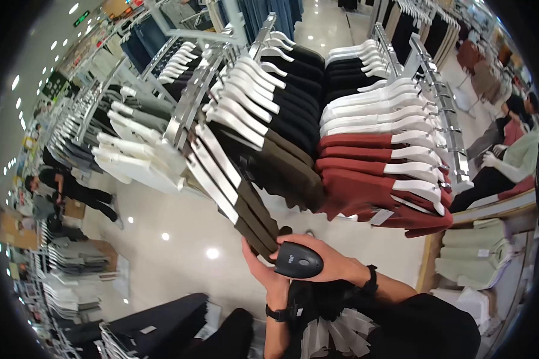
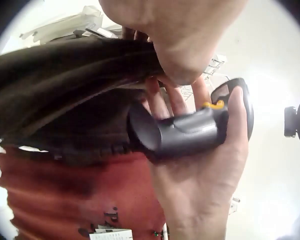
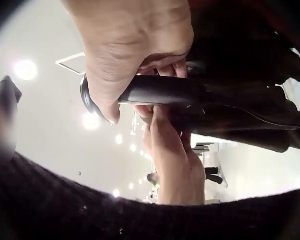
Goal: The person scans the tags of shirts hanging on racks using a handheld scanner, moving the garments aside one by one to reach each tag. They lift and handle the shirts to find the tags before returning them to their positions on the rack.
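A black handheld barcode scanner [image 1: 298, 260] held under a row of dark brown garments on white plastic hangers [image 1: 281, 167]

The right hand [image 1: 336, 264] is wrapped round the scanner, thumb along one side and fingers behind it (the left wrist view shows a yellow trigger), and the scanner sits just below the near end of the brown row. The left hand [image 1: 261, 270] reaches up to that same end of the row, just beside the scanner, its fingers against the lowest brown hem; the cloth hides the fingertips, so I cannot tell whether they pinch it or only touch. Rust-red tops [image 1: 365, 185] hang just right of the brown row
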Tool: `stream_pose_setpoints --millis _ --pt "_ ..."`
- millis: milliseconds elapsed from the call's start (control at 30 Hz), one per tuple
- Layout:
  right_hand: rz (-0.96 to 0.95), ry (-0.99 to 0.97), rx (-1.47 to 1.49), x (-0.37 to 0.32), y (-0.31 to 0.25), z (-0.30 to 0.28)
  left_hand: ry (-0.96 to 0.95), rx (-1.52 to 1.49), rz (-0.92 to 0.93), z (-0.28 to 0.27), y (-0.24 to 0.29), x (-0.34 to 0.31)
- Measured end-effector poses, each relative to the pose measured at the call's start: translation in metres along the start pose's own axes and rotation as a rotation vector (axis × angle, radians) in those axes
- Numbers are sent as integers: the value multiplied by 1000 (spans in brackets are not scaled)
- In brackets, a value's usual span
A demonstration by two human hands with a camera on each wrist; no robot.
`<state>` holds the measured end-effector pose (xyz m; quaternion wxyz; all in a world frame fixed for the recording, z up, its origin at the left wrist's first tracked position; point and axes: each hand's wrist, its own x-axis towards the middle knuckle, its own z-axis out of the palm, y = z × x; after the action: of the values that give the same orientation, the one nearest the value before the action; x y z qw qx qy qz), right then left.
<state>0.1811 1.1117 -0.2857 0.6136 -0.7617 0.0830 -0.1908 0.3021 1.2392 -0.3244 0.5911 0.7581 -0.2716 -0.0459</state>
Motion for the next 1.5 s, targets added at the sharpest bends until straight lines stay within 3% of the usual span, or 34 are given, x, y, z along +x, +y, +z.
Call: stream_pose_setpoints --millis 67,133,167,200,267,333,433,533,600,667,833,867,933,967,1000,1067,1100,1167,1200,1300,1333,1367,1467,1500 --pt "73 -88 103 0 12 -17 -8 -8 -27 -6 0 6" --pt "-151 92 76 10 24 -28 -68 187 -34 -15 -6 10" --pt "-55 190 389 11 10 -34 -83 165 -76 -15 0 9" --pt "74 245 468 19 -16 -48 -87 181 -66 -15 0 8" --pt "-219 321 -48 34 -6 -77 -69 222 -75 -16 -3 4" --pt "-191 372 -103 42 -3 -97 -75 260 -25 -9 2 4" --pt "-101 367 295 60 11 -98 -93 294 -171 -4 11 -5" --pt "-18 241 534 65 24 -96 -95 242 -138 4 13 -11" --pt "-27 116 537 59 28 -93 -171 257 -58 2 28 2" --pt "13 0 601 52 23 -93 -60 241 92 11 49 24" --pt "-3 -18 579 44 32 -87 238 533 538 8 77 77" --pt "-3 -22 577 43 32 -87 237 540 545 3 84 85" --pt "-11 -25 581 44 34 -89 -13 535 745 -3 99 99" --pt "-20 -20 587 44 37 -89 -47 547 766 0 106 105" --pt "-28 -14 592 43 39 -89 -53 551 772 7 118 115" --pt "-72 4 563 43 44 -89 -387 726 697 20 139 140" --pt "-111 17 524 44 46 -89 -396 728 711 27 143 152" --pt "-148 60 452 41 51 -83 -671 848 787 42 147 176" --pt "-174 89 377 44 51 -84 -682 840 816 48 146 183" --pt "-82 91 392 46 59 -80 -939 969 753 52 142 195" --pt "-7 80 369 48 63 -78 -946 962 772 51 142 196" --pt "-102 271 360 50 59 -74 -961 959 758 49 143 196" --pt "-65 366 528 61 36 -86 -965 936 769 37 132 197" --pt "-131 408 526 67 35 -87 -959 933 787 34 131 197"
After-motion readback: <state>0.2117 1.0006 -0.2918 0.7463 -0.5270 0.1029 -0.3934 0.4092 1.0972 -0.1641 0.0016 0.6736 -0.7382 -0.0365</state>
